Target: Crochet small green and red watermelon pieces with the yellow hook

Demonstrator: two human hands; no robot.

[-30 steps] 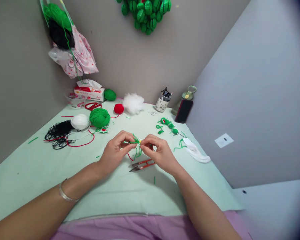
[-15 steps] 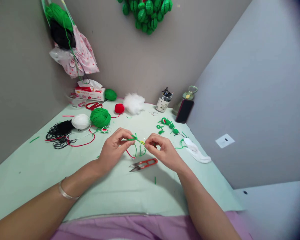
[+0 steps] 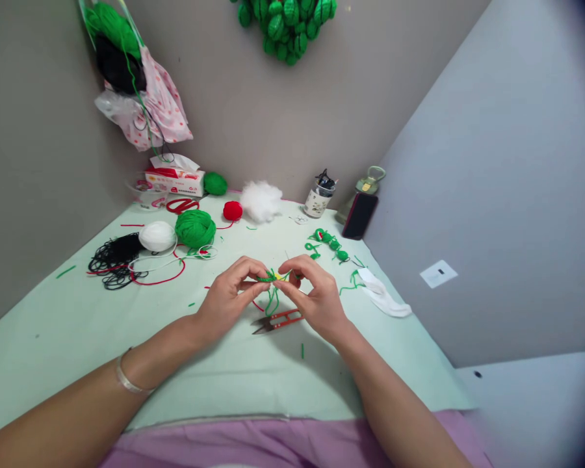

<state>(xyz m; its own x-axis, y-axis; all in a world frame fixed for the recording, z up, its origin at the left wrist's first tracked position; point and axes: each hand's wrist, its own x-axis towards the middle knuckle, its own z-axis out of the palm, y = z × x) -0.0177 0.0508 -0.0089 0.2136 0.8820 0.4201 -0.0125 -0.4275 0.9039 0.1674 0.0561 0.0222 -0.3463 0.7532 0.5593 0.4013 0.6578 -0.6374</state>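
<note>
Gray walls (image 3: pixel 283 123) were met by a tabletop covered with pale green cloth (image 3: pixel 214 383), on which orange-handled thread snips (image 3: pixel 277 321) were laid, partly covered by the right hand (image 3: pixel 314 296). Just beyond the snips, a small piece of green yarn work (image 3: pixel 266 279) was pinched between the thumb and fingers of the left hand (image 3: pixel 224 296). At its edge, a small yellow implement (image 3: pixel 277 277) was held between the right thumb and forefinger, its full shape being concealed. Loose green strands (image 3: pixel 272 302) were suspended directly beyond the snips' blades. Well beyond the snips and to their left were placed a green yarn ball (image 3: pixel 195 229), a white yarn ball (image 3: pixel 156 236) and tangled black yarn (image 3: pixel 117 255); farther beyond them, white stuffing (image 3: pixel 262 201) was heaped. To the right beyond the snips, small green pieces (image 3: pixel 332 244) were arranged in a row.
</note>
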